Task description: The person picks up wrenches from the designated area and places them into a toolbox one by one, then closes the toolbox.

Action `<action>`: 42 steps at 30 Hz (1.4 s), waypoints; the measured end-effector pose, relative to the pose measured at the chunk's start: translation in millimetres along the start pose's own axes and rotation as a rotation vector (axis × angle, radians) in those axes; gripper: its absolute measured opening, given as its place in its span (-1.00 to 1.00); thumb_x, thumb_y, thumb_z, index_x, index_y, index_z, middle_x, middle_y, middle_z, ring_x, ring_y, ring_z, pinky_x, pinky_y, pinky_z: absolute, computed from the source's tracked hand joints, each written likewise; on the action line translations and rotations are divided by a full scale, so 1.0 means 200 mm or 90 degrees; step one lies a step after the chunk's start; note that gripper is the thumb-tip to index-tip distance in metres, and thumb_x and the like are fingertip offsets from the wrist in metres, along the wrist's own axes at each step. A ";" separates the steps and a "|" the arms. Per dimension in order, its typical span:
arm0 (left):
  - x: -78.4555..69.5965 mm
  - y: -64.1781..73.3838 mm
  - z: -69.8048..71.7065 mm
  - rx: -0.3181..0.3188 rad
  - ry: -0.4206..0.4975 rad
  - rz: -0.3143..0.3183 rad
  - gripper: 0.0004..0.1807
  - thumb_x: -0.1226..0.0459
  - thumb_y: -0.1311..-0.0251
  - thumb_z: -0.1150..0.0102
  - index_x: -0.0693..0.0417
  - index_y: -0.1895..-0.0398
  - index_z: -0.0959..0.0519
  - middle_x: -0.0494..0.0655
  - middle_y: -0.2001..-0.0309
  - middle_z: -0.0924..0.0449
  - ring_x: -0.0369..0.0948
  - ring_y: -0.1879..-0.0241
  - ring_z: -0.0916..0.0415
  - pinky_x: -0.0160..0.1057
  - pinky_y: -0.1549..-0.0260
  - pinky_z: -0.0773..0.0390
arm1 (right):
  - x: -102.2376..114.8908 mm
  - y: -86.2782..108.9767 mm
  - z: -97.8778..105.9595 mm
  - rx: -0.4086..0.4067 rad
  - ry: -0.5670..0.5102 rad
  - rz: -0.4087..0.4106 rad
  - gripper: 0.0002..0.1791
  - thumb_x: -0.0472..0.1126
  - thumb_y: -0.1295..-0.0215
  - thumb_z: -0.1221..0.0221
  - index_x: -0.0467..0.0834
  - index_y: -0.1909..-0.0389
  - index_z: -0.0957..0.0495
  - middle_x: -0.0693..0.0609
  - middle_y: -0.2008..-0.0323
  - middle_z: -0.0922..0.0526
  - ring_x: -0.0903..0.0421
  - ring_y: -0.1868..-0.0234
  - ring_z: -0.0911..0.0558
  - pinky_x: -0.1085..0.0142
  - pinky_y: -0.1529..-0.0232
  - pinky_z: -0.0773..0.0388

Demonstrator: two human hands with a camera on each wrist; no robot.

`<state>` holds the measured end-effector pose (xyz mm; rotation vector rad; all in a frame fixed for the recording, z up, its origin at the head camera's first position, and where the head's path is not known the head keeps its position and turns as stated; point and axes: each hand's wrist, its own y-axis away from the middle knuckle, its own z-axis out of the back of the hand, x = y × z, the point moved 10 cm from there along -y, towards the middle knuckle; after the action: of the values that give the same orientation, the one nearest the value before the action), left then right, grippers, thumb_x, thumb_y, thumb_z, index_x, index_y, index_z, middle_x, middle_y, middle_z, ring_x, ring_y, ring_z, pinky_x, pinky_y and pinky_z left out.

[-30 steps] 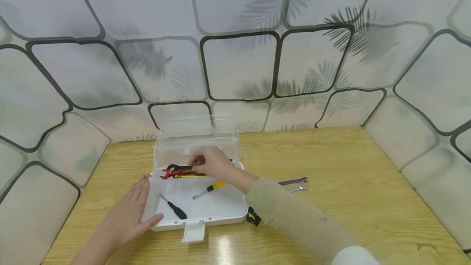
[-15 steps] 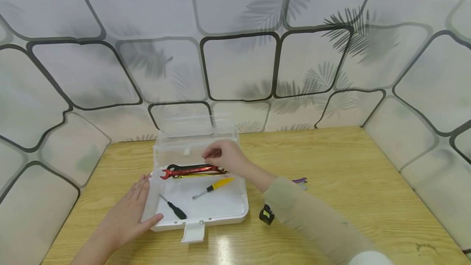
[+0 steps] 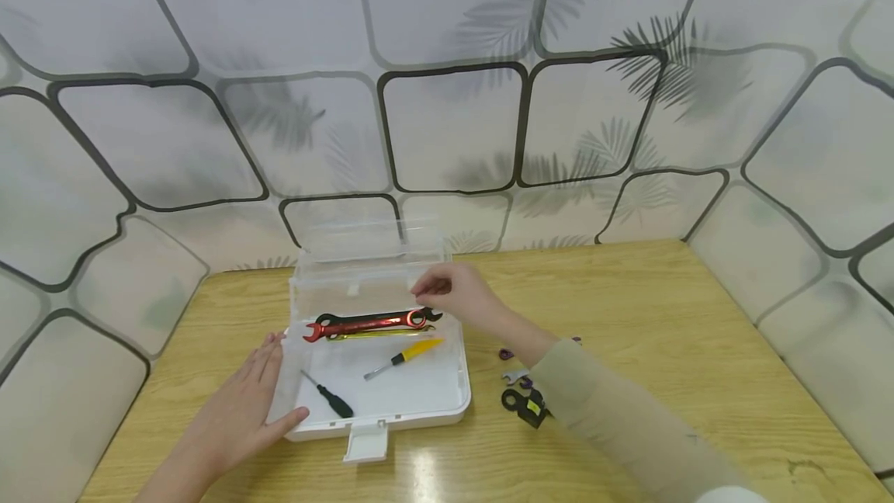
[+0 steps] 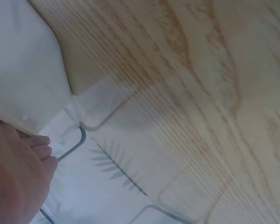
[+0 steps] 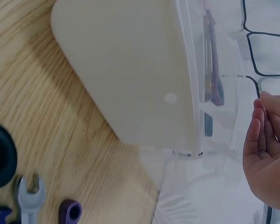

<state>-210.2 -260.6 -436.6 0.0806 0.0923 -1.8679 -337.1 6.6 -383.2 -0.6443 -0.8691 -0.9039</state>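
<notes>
Loosely curled and empty, the right hand (image 3: pixel 457 290) could, if it dipped, knock the long red metal wrench (image 3: pixel 370 324); the outstretched left hand (image 3: pixel 237 404) grips nothing

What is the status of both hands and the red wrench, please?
Left hand against left side of box. Right hand near its back right corner, holding nothing visible. Red wrench inside, nothing seen covering it.

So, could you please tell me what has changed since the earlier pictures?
The right hand, seemingly holding nothing, has moved right, fully uncovering the red wrench; the black item by its sleeve shifted right. The left hand, white box and both screwdrivers stayed put.
</notes>
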 end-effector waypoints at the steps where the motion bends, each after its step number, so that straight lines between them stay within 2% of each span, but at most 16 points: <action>1: 0.00 0.00 0.00 0.000 -0.002 0.000 0.22 -0.34 -0.30 -0.22 0.58 -0.55 -0.16 0.44 -0.63 -0.10 0.34 -0.59 -0.15 0.32 -0.51 -0.34 | -0.01 0.01 0.01 -0.004 0.000 -0.003 -0.83 -0.36 -0.35 -0.38 -0.31 0.08 -0.76 -0.15 0.16 -0.82 0.22 0.24 -0.70 0.46 0.14 -0.71; 10: 0.00 0.00 -0.01 -0.002 0.003 -0.002 0.22 -0.33 -0.30 -0.23 0.57 -0.55 -0.15 0.44 -0.64 -0.08 0.33 -0.60 -0.14 0.34 -0.49 -0.35 | -0.11 0.09 0.15 -0.046 0.009 -0.015 -0.86 -0.36 -0.33 -0.40 -0.26 0.13 -0.77 -0.12 0.18 -0.82 0.20 0.23 -0.71 0.43 0.12 -0.71; 21: 0.00 0.00 -0.01 -0.001 -0.011 0.000 0.22 -0.35 -0.31 -0.20 0.58 -0.54 -0.16 0.46 -0.62 -0.11 0.34 -0.58 -0.16 0.32 -0.51 -0.34 | -0.22 0.19 0.24 -0.068 0.035 -0.018 -0.88 -0.34 -0.33 -0.39 -0.27 0.16 -0.77 -0.14 0.21 -0.82 0.22 0.26 -0.69 0.45 0.16 -0.69; 28: 0.00 0.00 -0.01 0.000 -0.015 0.000 0.21 -0.35 -0.31 -0.20 0.59 -0.54 -0.18 0.46 -0.62 -0.11 0.34 -0.58 -0.16 0.32 -0.52 -0.34 | -0.32 0.27 0.28 -0.067 0.021 -0.041 -0.87 -0.36 -0.33 -0.39 -0.32 0.15 -0.77 -0.18 0.19 -0.82 0.23 0.27 -0.67 0.48 0.20 -0.66; 42: 0.01 0.00 -0.02 0.003 -0.017 0.003 0.22 -0.36 -0.31 -0.19 0.58 -0.54 -0.16 0.46 -0.62 -0.10 0.35 -0.58 -0.16 0.33 -0.51 -0.35 | -0.56 0.43 0.35 -0.079 0.046 -0.109 -0.88 -0.36 -0.35 -0.38 -0.33 0.17 -0.76 -0.15 0.24 -0.81 0.21 0.29 -0.67 0.49 0.25 -0.64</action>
<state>-211.4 -261.2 -440.6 0.0591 0.0695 -1.8633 -325.3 146.8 -454.0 -0.6480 -0.8167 -1.1354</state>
